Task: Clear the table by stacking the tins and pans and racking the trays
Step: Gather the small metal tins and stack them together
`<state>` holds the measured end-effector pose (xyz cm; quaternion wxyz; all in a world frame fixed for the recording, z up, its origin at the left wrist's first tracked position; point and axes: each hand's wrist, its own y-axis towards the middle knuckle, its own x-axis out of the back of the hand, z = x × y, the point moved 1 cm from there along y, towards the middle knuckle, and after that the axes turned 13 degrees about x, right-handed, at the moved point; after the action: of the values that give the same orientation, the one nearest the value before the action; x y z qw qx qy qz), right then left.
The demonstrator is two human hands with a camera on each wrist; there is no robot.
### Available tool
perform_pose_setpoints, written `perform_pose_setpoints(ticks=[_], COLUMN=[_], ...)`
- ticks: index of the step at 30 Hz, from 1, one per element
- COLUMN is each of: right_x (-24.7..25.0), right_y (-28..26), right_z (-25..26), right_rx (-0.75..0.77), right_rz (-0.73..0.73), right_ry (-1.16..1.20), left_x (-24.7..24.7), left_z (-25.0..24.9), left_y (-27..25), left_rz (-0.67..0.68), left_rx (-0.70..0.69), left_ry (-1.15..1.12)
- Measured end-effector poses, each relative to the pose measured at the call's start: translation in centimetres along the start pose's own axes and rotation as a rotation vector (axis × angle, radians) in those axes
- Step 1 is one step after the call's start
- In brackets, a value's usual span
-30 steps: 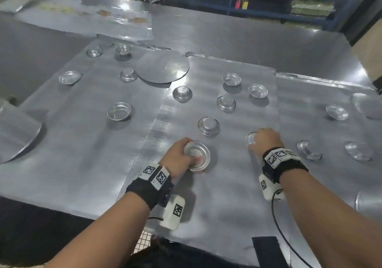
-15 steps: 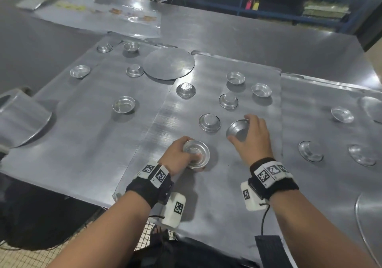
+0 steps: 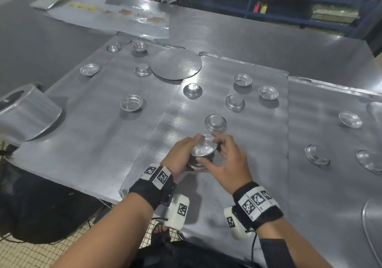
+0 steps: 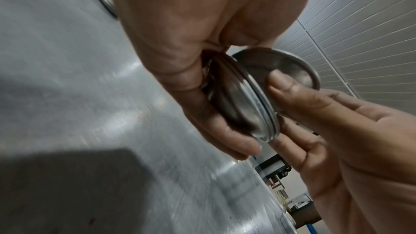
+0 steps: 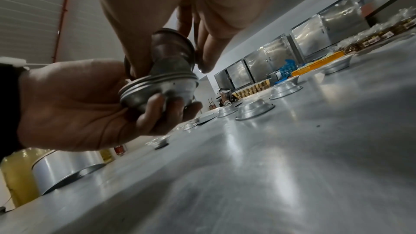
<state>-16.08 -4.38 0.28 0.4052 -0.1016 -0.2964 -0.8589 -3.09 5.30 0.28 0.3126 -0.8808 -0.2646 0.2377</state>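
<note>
Above the near part of a flat sheet tray (image 3: 258, 154), my left hand (image 3: 182, 154) grips a short stack of small round tins (image 3: 196, 164) from below and the side. My right hand (image 3: 227, 160) pinches one more tin (image 3: 203, 146) by its rim, mouth up, tilted and partly set in the top of that stack. The left wrist view shows the stack (image 4: 243, 106) in my curled fingers and the top tin (image 4: 276, 67) under the right thumb. In the right wrist view the stack (image 5: 162, 88) is tilted, with the upper tin (image 5: 173, 49) between my right fingertips.
Several loose tins lie around, the nearest upside down (image 3: 215, 123), others further back (image 3: 235, 102) and to the right (image 3: 317, 158). A flat round pan (image 3: 176, 63) lies at the back, a large deep pan (image 3: 26, 116) at the left edge, another round pan (image 3: 372, 226) at the right.
My right hand picked a tin off the tray and brought it left onto the stack. My left hand lifted its tins off the tray.
</note>
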Motion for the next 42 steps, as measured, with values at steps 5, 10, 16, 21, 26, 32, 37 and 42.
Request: perform_pose_setpoints(ticks=[5,10,16,21,26,32,37,42], right_x=[-0.9,-1.2,-0.9,-0.6,-0.9,-1.5,-1.6,-1.3], right_y=[-0.2,0.3,3.4,7.3,10.8,12.7,12.4,11.3], right_z=[-0.6,-0.6,-1.9,-5.0,-8.7,-10.8,-10.6,-8.6], right_rx=[-0.068,-0.081,-0.07,-0.082,-0.148,-0.27,-0.273,-0.232], right_rz=[0.078,0.185,0.443,0.545,0.528,0.523,0.464,0.353], right_ry=[0.036,0.102,-0.151,-0.448,-0.652,-0.741,-0.749,-0.661], left_x=[0.8,2.1,3.6,4.9,5.8,6.4,6.6,6.3], left_z=[0.2,0.3,0.0,0.0,0.2,0.5,0.5,0.8], left_y=[0.2,0.8,1.1,1.6,1.9,2.1,2.2,2.2], left_rz=[-0.048,-0.127,-0.14,-0.211,-0.27,-0.291,-0.311,-0.307], left_rx=[-0.054,-0.096,-0.128,-0.176,-0.183,-0.187,-0.194,-0.182], left_ry=[0.007,-0.013,0.008,0.114,0.193,0.224,0.229,0.234])
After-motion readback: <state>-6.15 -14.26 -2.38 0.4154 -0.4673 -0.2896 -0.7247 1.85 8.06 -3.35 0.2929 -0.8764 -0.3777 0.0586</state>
